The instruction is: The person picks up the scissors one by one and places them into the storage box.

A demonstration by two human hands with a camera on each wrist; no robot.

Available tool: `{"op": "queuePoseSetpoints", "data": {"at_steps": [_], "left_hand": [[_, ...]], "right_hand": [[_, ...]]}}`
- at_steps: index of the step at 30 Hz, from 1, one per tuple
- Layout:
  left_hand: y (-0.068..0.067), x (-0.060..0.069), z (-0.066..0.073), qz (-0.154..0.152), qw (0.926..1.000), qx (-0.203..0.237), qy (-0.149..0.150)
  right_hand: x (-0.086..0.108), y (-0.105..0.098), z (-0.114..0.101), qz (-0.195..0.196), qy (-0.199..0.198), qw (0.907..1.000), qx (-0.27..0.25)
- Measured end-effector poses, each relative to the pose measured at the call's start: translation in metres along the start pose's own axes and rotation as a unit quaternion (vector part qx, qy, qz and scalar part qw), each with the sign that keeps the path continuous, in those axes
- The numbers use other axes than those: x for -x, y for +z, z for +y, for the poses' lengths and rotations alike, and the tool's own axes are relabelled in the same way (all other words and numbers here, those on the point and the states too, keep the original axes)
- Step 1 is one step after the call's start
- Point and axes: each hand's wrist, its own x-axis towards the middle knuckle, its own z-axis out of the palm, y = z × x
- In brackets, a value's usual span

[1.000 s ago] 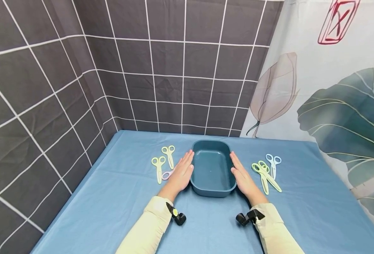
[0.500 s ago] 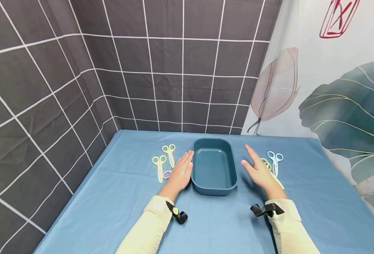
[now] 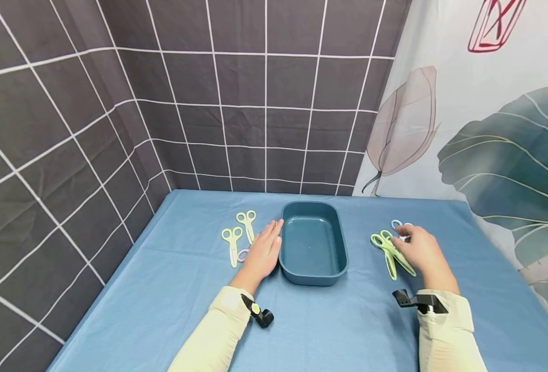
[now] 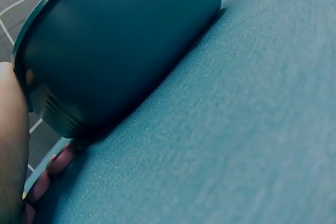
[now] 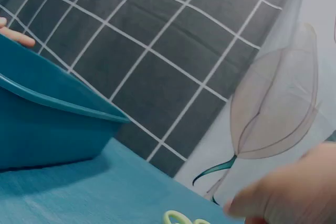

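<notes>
A dark teal tub [image 3: 313,279] stands on the blue cloth. My left hand [image 3: 261,253] lies along its left side with straight fingers touching the wall; the tub [image 4: 115,51] fills much of the left wrist view. Over light blue scissors [image 3: 396,223] on the right, my right hand [image 3: 423,250] is lowered, thumb and fingers apart and bent downward. It hides most of those scissors, and I see no grip on them. Beside its thumb lie overlapping green scissors [image 3: 387,253]. In the right wrist view this hand [image 5: 289,192] is blurred, near a green handle [image 5: 176,216].
Two yellow-green scissors [image 3: 233,248] lie left of the left hand, with a pink-purple scissors handle [image 3: 242,255] partly hidden by that hand. A grey gridded cloth wall [image 3: 209,129] closes the back and left. A leaf-printed curtain [image 3: 441,170] hangs at the right.
My right hand has left the tub's right side and moved right, over the light blue scissors. The left hand stays against the tub, which stands in place.
</notes>
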Motion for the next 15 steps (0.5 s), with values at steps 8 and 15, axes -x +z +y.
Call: {"op": "queuePoseSetpoints", "data": {"at_steps": [8, 15], "left_hand": [[0.0002, 0.0002, 0.0, -0.001, 0.9999, -0.006, -0.011], [0.0013, 0.0, 0.0, -0.002, 0.9997, -0.011, -0.022]], "right_hand": [[0.0018, -0.0048, 0.0066, -0.064, 0.079, 0.9947, 0.016], [0.002, -0.0014, 0.0065, -0.074, 0.085, 0.9934, 0.02]]}}
